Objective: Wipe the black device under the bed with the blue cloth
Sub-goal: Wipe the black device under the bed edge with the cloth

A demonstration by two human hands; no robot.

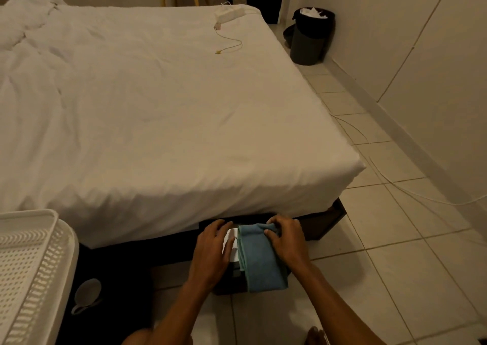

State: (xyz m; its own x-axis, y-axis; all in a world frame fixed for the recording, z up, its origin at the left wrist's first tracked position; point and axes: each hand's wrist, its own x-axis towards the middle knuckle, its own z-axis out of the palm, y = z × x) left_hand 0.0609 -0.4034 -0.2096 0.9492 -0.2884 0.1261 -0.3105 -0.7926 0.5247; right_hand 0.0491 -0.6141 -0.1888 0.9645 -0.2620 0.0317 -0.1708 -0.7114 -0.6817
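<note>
A black device [228,278] sits on the floor, half under the foot edge of the bed [163,123], with a white patch on its top. A folded blue cloth [261,260] lies draped over its right part. My right hand [286,239] pinches the far end of the cloth, fingers closed on it. My left hand [212,249] rests flat on the device's left top, fingers spread over the white patch.
A white perforated basket [31,270] stands at the lower left. A black waste bin [309,36] is by the far wall. A charger with a thin cable [229,17] lies on the bed. White cables [395,183] run across the tiled floor at right.
</note>
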